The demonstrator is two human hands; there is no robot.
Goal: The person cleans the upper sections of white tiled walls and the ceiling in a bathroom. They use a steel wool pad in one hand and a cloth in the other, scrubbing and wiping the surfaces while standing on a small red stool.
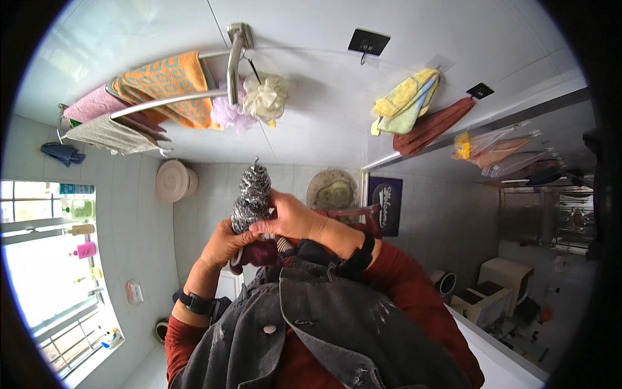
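Observation:
A silver, crumpled, foil-like bundle point(251, 194) stands up from my hands, stacked in coiled bulges and narrowing to a thin twisted tip. My left hand point(225, 244) is closed round its lower left side. From the right, my right hand point(293, 218) grips the lower part, its thumb pointing across toward the left hand. The bundle's bottom end is hidden by my fingers. Just below the hands shows something maroon point(258, 254), too covered to name.
Towels point(167, 84) and bath puffs point(264, 96) hang from a metal rack ahead. A lidded pale bucket point(175, 181) stands on the floor at the left. Ahead are a round stone-like mat point(332, 192) and a red stool point(363, 216). Bottles line the window sill at left.

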